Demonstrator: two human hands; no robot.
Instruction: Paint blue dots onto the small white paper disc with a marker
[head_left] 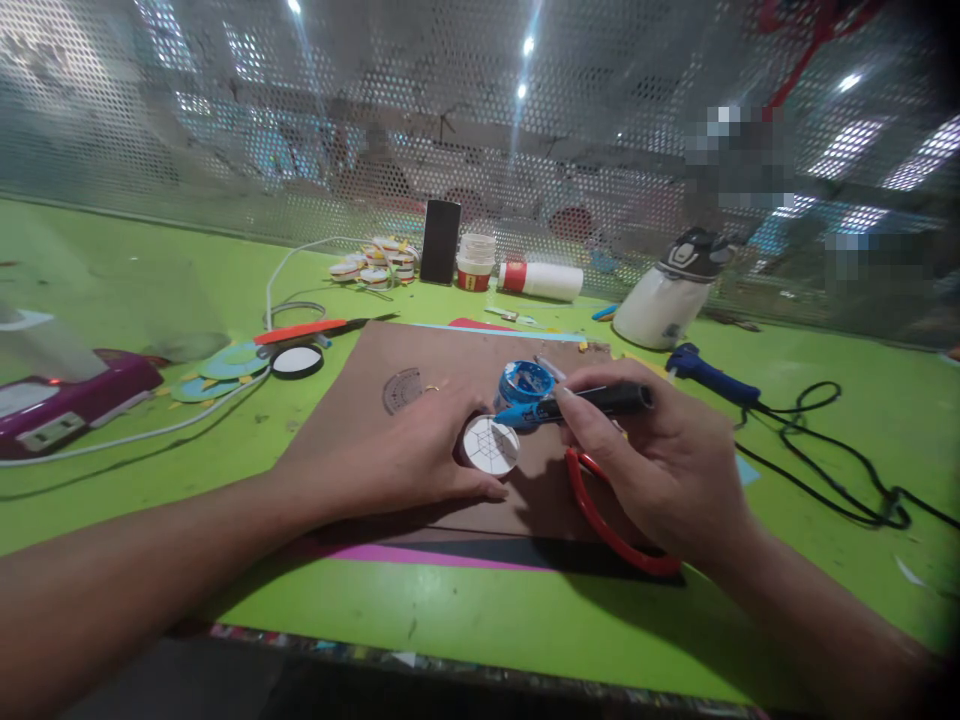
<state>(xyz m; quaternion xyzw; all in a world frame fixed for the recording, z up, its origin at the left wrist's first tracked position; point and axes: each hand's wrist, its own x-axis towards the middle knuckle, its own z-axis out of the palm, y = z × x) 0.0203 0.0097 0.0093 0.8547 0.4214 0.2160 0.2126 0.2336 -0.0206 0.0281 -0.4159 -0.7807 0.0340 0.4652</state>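
Observation:
My left hand (409, 445) curls around a small white disc (489, 444) with thin pencil lines on it, pinning it to a brown board (352, 400). My right hand (660, 455) grips a black pen with a blue tip (570, 404), held level just above the disc, tip pointing left. A small open pot of blue paint (523, 381) stands right behind the disc. A red ring-shaped handle (600, 515) lies under my right hand. A grey stamped circle (403, 389) marks the board to the left.
A blue glue gun (709, 373) with black cable lies right. A white jug (667, 295), a white tube (541, 280), jars (476, 262), a black phone (440, 241) and bottle caps (379, 260) stand behind. A purple device (71, 400), paper discs and red-handled tool (300, 331) lie left. Perforated screen behind.

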